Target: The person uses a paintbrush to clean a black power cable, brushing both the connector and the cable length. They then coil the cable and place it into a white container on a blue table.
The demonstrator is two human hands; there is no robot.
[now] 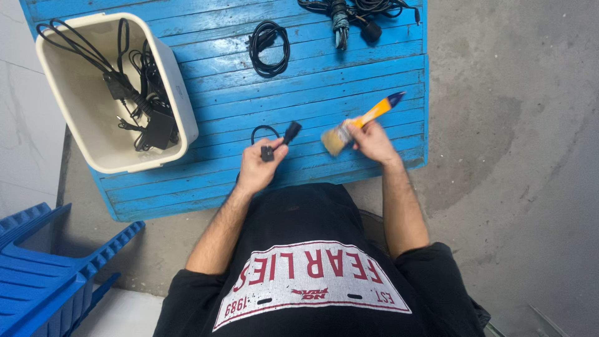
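On blue table (349,81), one paintbrush (359,123), one held cable (274,138), one tub (181,93)

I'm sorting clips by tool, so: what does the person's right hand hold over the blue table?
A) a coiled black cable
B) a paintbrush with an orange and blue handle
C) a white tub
B: the right hand grips a paintbrush, bristles pointing toward the black cable in the left hand.
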